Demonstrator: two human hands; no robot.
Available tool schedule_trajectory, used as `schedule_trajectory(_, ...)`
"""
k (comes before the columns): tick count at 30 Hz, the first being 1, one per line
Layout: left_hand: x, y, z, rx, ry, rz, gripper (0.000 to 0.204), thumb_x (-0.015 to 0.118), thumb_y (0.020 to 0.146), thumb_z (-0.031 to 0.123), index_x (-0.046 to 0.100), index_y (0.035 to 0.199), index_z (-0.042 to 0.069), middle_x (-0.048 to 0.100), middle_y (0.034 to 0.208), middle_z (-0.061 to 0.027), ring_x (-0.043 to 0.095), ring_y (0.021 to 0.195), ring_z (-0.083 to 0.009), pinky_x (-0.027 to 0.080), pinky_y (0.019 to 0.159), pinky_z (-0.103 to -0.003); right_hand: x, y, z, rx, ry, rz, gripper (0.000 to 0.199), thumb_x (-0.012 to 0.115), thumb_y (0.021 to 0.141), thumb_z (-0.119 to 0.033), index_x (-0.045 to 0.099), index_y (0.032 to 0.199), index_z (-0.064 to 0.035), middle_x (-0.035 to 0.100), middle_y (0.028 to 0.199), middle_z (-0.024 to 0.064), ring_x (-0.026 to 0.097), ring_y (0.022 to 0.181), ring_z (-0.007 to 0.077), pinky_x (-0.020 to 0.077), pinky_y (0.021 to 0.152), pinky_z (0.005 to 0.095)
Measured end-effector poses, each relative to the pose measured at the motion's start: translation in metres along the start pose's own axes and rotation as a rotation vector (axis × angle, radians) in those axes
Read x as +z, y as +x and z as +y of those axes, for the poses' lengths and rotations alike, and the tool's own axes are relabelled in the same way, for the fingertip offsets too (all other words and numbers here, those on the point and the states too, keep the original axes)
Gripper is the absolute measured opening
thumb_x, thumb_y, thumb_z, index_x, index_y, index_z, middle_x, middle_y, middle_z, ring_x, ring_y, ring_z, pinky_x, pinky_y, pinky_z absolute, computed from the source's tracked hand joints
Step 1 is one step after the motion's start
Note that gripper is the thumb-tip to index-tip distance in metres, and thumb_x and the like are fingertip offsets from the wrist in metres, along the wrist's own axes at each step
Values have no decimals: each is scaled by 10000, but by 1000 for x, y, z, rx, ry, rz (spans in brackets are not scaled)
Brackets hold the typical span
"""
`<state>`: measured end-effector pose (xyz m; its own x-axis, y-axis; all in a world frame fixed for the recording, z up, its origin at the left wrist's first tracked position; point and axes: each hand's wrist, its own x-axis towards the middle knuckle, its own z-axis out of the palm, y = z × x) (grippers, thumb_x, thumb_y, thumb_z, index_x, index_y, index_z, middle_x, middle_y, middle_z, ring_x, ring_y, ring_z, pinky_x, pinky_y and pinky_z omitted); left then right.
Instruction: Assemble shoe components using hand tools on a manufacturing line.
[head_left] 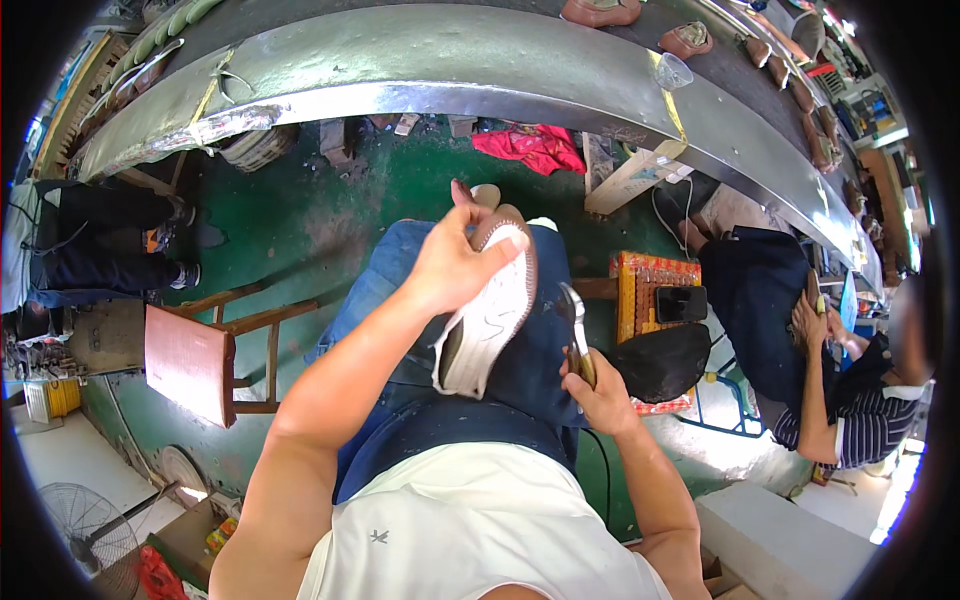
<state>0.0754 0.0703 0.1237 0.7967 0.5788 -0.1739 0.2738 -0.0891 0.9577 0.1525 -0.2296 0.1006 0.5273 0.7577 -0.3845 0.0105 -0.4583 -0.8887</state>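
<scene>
Above my lap, my left hand (455, 262) is closed around the toe end of a shoe (492, 312). Its whitish underside faces up, and brown leather with a stitched edge shows at the toe. My left thumb presses on that underside near the toe. Beyond my fingers, part of another brown and beige shoe piece (484, 196) shows; whether I hold it is unclear. To the right of the shoe, over my right thigh, my right hand (604, 394) grips pincers (577, 330) with a curved metal head and yellowish handle. The head points away from me, apart from the shoe.
A metal-edged bench (430, 60) curves across ahead, with several brown shoes (688, 40) on it. At left stands a wooden stool (190, 362). On my right, a beaded seat (640, 290) bears a phone (681, 304) and a black bag (664, 360). A co-worker (850, 400) sits farther right.
</scene>
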Motion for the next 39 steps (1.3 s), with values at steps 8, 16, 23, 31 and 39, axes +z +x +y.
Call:
schedule_trajectory(8, 46, -14, -131, -126, -294, -229, 575, 309, 1123, 460, 546, 1408, 21, 622, 1310, -117, 549, 1231, -193, 395, 1100, -325, -12, 21, -35, -28, -344, -241, 261, 615, 967, -171, 589, 1135, 27, 675, 958, 189, 653, 865, 345, 519, 828, 383)
schedule_trajectory(16, 48, -21, -129, -146, -178, -175, 558, 289, 1130, 440, 532, 1414, 25, 634, 1269, -124, 563, 1192, -191, 416, 1072, -323, -2, 49, -45, -11, -477, -338, 416, 635, 940, -153, 565, 1292, 57, 653, 1076, 257, 647, 984, 453, 514, 889, 478)
schedule_trajectory(23, 51, -23, -137, -271, -314, -168, 562, 289, 1129, 459, 585, 1312, 19, 653, 1160, -72, 569, 1069, -146, 456, 987, -313, 5, 47, -34, -334, -449, -99, 236, 644, 939, -151, 601, 1064, 44, 648, 929, 247, 643, 901, 454, 507, 805, 512)
schedule_trajectory(31, 47, -35, -141, -305, -361, -102, 598, 270, 1124, 450, 566, 1344, -20, 648, 1257, -154, 575, 1175, -233, 418, 1066, -343, 14, 60, -46, -188, -508, -236, 188, 617, 947, -137, 576, 994, 40, 649, 950, 281, 627, 944, 477, 491, 826, 526)
schedule_trajectory(39, 54, -43, -145, -226, -192, -26, 585, 272, 1117, 455, 547, 1363, 1, 649, 1225, -231, 596, 1187, -321, 417, 1066, -367, 0, 85, -116, 27, -911, -495, 287, 619, 960, -194, 623, 999, 91, 679, 997, 293, 663, 963, 455, 516, 861, 523)
